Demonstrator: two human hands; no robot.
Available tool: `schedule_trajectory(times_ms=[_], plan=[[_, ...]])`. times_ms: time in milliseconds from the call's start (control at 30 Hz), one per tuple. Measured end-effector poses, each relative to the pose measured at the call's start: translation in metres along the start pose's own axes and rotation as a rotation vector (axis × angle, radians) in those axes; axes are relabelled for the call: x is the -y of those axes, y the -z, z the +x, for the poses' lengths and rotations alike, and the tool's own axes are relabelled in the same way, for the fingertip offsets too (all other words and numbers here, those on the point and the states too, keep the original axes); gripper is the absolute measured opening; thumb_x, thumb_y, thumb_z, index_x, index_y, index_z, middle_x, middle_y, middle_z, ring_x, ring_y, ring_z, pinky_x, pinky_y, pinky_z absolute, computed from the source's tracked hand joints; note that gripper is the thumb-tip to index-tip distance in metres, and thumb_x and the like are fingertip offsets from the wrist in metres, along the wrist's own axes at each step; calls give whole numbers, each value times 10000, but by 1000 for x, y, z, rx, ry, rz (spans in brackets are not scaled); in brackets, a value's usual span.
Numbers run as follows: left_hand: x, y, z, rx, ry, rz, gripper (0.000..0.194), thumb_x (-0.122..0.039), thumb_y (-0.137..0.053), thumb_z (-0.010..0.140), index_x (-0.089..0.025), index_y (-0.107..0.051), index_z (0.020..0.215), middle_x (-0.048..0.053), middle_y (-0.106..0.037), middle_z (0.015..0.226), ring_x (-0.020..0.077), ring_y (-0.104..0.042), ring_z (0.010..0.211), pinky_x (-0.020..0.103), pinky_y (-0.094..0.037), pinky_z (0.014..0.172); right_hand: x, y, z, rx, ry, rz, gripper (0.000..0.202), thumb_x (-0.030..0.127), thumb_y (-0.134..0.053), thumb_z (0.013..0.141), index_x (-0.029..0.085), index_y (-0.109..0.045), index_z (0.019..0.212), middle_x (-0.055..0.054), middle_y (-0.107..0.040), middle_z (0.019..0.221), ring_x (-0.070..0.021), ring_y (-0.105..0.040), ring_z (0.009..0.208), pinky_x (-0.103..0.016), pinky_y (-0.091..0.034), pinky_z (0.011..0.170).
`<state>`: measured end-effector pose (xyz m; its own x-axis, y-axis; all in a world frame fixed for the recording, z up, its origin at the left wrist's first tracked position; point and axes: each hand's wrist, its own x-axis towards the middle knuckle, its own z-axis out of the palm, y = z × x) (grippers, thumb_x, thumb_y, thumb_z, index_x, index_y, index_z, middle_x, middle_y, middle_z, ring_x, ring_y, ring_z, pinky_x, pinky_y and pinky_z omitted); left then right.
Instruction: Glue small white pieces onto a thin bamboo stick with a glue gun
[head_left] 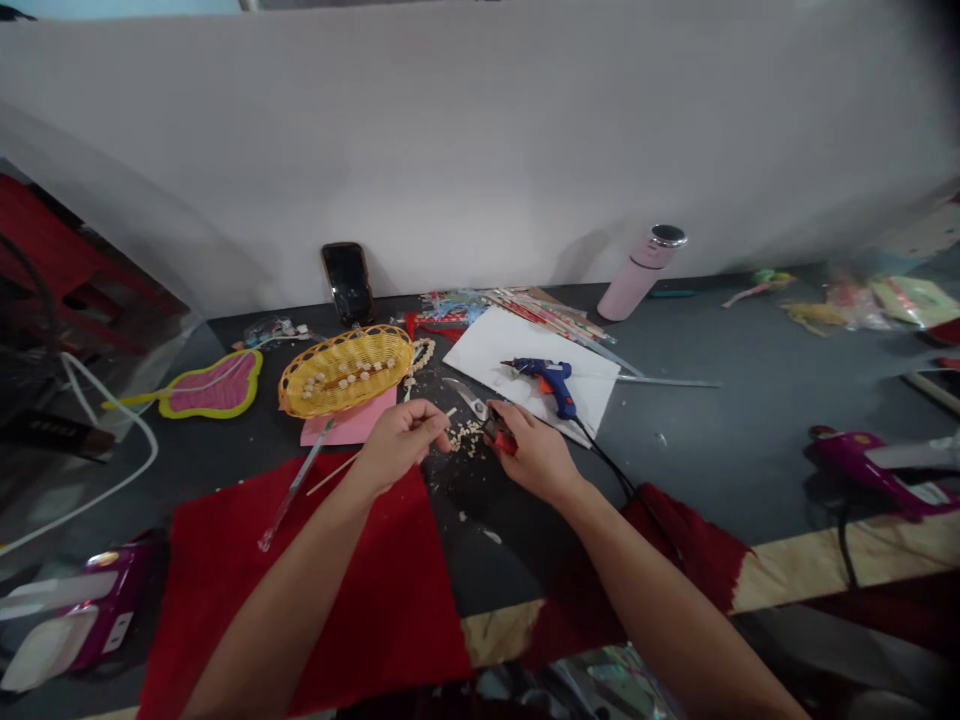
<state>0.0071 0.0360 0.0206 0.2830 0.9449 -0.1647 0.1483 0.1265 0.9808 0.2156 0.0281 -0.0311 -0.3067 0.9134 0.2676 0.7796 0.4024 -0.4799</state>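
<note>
Over our dark bench (675,420), our left grip (405,440) pinches a thin stick (332,473), probably to steady it; at its tip's three o'clock, our right grip (541,452) clasps red-handled cutters (487,415) beside pale bits (466,438).

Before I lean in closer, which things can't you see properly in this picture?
All in the head view:
Thin stick: its middle is hidden by the left hand.
Shears: part of the handles is hidden by the right hand.
Pink sheet: its far part is covered by the yellow basket.
Purple object: cut off by the right edge.
Pale bits: too small and blurred to tell their exact shapes.
</note>
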Motion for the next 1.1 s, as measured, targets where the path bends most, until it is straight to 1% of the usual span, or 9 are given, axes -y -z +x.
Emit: schedule_trajectory(times_ms=[133, 267, 400, 467, 533, 633, 800, 933, 1100], plan=[[2, 0, 2, 5, -1, -2, 212, -349, -545, 787, -139, -552, 762, 19, -631, 613, 36, -350, 386, 176, -251, 391, -10, -6, 1, -11, -45, -20, 519, 381, -574, 801, 235, -425, 1276, -100, -566, 1188, -266, -581, 1012, -386, -496, 826], [2, -1, 2, 24, -7, 4, 214, -355, -539, 794, -142, -552, 779, 23, -637, 628, 40, -359, 396, 177, -260, 398, -23, -5, 2, -78, -120, 8, 549, 431, -562, 805, 233, -408, 1293, -101, -540, 1231, -282, -560, 1053, -421, -482, 842], [0, 0, 0, 54, -15, 18, 217, -362, -530, 800, -146, -552, 783, 28, -645, 651, 43, -367, 401, 183, -271, 405, -36, 10, 4, -220, -156, 44, 553, 408, -546, 816, 218, -387, 1310, -100, -525, 1249, -273, -529, 1104, -445, -445, 899], [-2, 1, -1, 63, -25, 34, 215, -362, -527, 800, -150, -552, 774, 28, -649, 656, 47, -376, 407, 185, -281, 409, -40, 23, 3, -248, -178, 22, 575, 418, -543, 814, 216, -370, 1323, -104, -527, 1248, -279, -537, 1091, -452, -444, 896], [-5, 3, -3, 58, -35, 48, 210, -359, -530, 796, -153, -550, 760, 27, -651, 657, 49, -385, 414, 185, -290, 413, -42, 37, -3, -206, -163, -34, 616, 433, -570, 792, 215, -366, 1331, -112, -524, 1256, -295, -534, 1097, -456, -442, 896], [-8, 5, -4, 43, -44, 55, 198, -351, -534, 791, -159, -553, 751, 26, -652, 657, 51, -387, 417, 186, -299, 417, -42, 53, -22, -19, -74, -106, 580, 427, -592, 775, 242, -419, 1297, -99, -565, 1203, -288, -575, 1034, -436, -475, 852], [-9, 8, -5, 29, -52, 56, 194, -355, -537, 786, -165, -558, 753, 25, -650, 663, 55, -387, 416, 190, -299, 418, -38, 58, -63, 246, 17, -113, 543, 405, -573, 804, 266, -410, 1302, -79, -606, 1100, -234, -606, 961, -374, -514, 787], [-9, 6, -7, 64, -48, 76, 199, -360, -532, 789, -164, -556, 769, 25, -652, 670, 58, -395, 423, 191, -310, 431, -34, 52, -78, 312, 106, -134, 515, 394, -591, 803, 229, -451, 1270, -89, -607, 1061, -228, -589, 966, -368, -510, 807], [-1, 2, -4, 110, -28, 65, 215, -359, -513, 800, -161, -554, 874, 25, -651, 697, 52, -390, 417, 185, -304, 429, -29, 51, -74, 297, 181, -145, 465, 438, -612, 775, 205, -547, 1173, -105, -588, 1087, -249, -556, 985, -409, -486, 843]])
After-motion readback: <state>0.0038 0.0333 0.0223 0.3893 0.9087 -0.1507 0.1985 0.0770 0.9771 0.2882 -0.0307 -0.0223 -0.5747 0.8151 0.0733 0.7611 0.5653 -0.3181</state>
